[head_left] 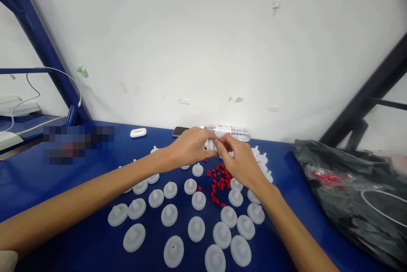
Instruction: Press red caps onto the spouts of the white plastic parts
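Near the back of the blue table (89,234), my left hand (190,147) pinches a white plastic disc with a stem (210,145). My right hand (238,157) meets it there, its thumb and fingertips closed at the same piece; whatever they hold is mostly hidden. Below my hands lies a loose pile of small red plastic plugs (219,179). Around the pile, many similar white discs (196,228) lie flat, most with the stem pointing up. More white pieces (262,158) are bunched just beyond my right hand.
Along the wall lie a clear water bottle (240,133), a phone (178,131) and a white earbud case (138,132). A black plastic bag (346,195) covers the right side, with a clear packet of red pieces (330,177) on it. Blue frame posts (47,43) rise at left.
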The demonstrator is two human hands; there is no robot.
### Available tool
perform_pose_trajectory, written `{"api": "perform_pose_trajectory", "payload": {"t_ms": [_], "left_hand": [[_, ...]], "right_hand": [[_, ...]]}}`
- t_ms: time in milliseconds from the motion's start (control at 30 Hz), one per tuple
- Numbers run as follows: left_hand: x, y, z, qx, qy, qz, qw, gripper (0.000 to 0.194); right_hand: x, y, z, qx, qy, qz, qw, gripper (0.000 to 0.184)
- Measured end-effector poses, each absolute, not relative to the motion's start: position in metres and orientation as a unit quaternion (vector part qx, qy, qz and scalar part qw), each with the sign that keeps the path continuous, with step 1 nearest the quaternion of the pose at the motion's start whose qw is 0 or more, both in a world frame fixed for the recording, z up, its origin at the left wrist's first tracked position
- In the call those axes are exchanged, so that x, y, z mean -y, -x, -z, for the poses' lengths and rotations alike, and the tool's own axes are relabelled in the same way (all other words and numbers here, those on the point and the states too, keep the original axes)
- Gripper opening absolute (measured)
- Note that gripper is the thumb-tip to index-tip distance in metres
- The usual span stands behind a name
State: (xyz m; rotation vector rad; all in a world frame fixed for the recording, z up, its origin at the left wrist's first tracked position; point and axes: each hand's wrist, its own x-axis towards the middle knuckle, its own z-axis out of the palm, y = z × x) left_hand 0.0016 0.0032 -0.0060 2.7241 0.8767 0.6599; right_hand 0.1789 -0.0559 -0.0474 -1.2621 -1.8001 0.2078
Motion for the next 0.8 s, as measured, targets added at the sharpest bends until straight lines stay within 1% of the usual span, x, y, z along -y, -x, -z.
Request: {"api": "perform_pose_trajectory", "payload": {"t_ms": [33,100,167,233,367,467,533,567,633,667,733,767,800], "left_hand": [[-0.002,-0.002,0.006,-0.295,-0.923,-0.226,0.103,0.012],[0.002,-0.003,0.003,-0.294,-0.922,-0.231,0.107,0.017],[0.006,-0.002,-0.002,-0.288,-0.919,-0.232,0.137,0.022],[0.01,-0.001,-0.009,-0.275,-0.91,-0.226,0.212,0.024],[0.012,0.001,-0.021,-0.245,-0.863,-0.19,0.4,0.023],[0.01,0.003,-0.024,-0.246,-0.794,-0.157,0.534,0.031],[0.01,0.005,-0.025,-0.242,-0.756,-0.141,0.591,0.037],[0.01,0.006,-0.026,-0.24,-0.75,-0.14,0.6,0.039],[0.009,0.008,-0.026,-0.258,-0.773,-0.153,0.559,0.038],[0.007,0.009,-0.025,-0.277,-0.797,-0.165,0.51,0.036],[0.003,0.009,-0.021,-0.321,-0.848,-0.192,0.375,0.037],[-0.001,0.01,-0.017,-0.337,-0.861,-0.203,0.323,0.039],[-0.004,0.01,-0.013,-0.347,-0.865,-0.209,0.296,0.039]], "right_hand": [[0.056,-0.179,0.048,0.73,0.507,-0.09,0.45,0.026],[0.057,-0.18,0.045,0.734,0.494,-0.11,0.453,0.033],[0.058,-0.183,0.039,0.739,0.474,-0.142,0.457,0.038],[0.06,-0.184,0.031,0.744,0.451,-0.177,0.46,0.042],[0.06,-0.185,0.027,0.748,0.415,-0.218,0.469,0.045],[0.055,-0.192,0.03,0.735,0.417,-0.214,0.49,0.044],[0.052,-0.205,0.032,0.713,0.435,-0.19,0.516,0.044],[0.051,-0.213,0.031,0.701,0.449,-0.171,0.527,0.044],[0.051,-0.229,0.031,0.689,0.489,-0.124,0.52,0.044],[0.051,-0.234,0.031,0.695,0.513,-0.099,0.494,0.043],[0.05,-0.237,0.035,0.721,0.543,-0.057,0.426,0.037],[0.049,-0.234,0.038,0.736,0.548,-0.046,0.395,0.033],[0.048,-0.23,0.042,0.751,0.547,-0.039,0.368,0.029]]}}
